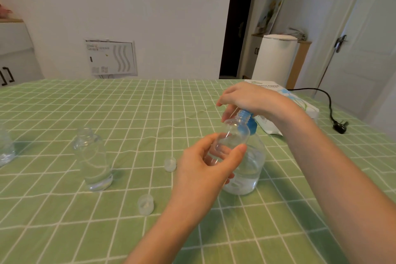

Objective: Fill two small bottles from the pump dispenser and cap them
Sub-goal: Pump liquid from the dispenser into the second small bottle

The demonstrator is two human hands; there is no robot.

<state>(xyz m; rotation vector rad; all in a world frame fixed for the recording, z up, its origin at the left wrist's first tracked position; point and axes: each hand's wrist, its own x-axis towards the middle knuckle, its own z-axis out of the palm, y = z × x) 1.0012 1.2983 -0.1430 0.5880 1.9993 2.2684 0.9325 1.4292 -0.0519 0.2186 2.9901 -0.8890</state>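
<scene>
Clear plastic in left fingers [238, 150]: thumb and fingers of the left hand [203, 169] curl round the body of a small bottle [233, 135], lifted off the table; it looks empty or nearly so.
Right fingers [227, 113]: the right hand [252, 98] arches over the blue pump head [248, 122], fingers bent down round its front; the nozzle tip is hidden beneath them.
Key relation: the held bottle's long axis tilts up and away, its open neck touching or just beside the blue head, under the right fingers. Judged, the mouth must sit directly below the nozzle before a press.
Pump dispenser [250, 169]: clear, upright on the table just behind the left hand, partly filled with clear liquid.
Second small bottle [93, 161]: upright, uncapped, well to the left; nearer the left hand; holds clear liquid.
Caps: one translucent cap [170, 164] between the two bottles; another cap [146, 204] nearer the person. Neither is fitted.
Table [128, 109]: green cloth with white grid.
Tissue pack [300, 105]: behind the right wrist; "PAPER" is legible, the rest blurred.
Plug [340, 127]: black, with its cord, at the far right.
Labels on bottles: none seen.
</scene>
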